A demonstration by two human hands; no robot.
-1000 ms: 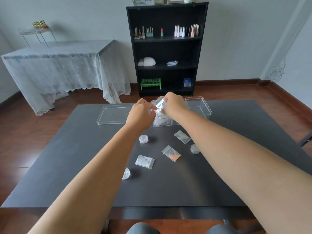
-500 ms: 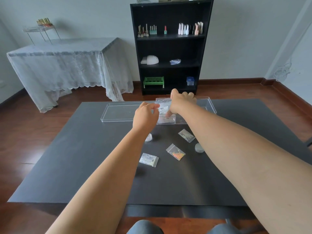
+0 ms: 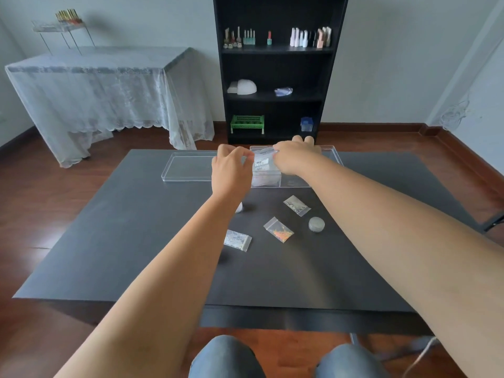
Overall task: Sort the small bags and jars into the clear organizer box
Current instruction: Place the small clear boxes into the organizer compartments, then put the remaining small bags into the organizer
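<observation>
— Hands, then? Where placed?

— Both reached out over the clear organizer box [image 3: 331,156] at the far edge of the dark table [image 3: 114,241]. Left hand [image 3: 231,173] curled, thumb and forefinger pinched on the left edge of a labelled bag [image 3: 262,162]. Right hand [image 3: 296,156] gripped the bag's right edge, outer fingers spread past the box's far rim.

— And the bag itself?

— Held flat between the two hands, over the box's left compartment, barcode label turned upward. Lower than a second before, when lifted and crumpled between the hands above the box. Whether touching the box yet, could not tell.

— Anything already in the box?

— Something pale in that left compartment beneath the bag; too blurred to name.

— Elsewhere on the table?

— Clear lid [image 3: 188,169] lay flat just left of the box, same place as earlier. Grey-flecked bag [image 3: 296,205], orange-flecked bag [image 3: 278,230] and silver glitter bag [image 3: 237,240] stayed spread in front of the box, well apart from one another. Round grey jar [image 3: 316,224] sat right of the orange-flecked bag. White jar [image 3: 239,207] peeked out from behind the left wrist, mostly hidden. A third jar, seen near the left forearm a second earlier, no longer visible.
</observation>
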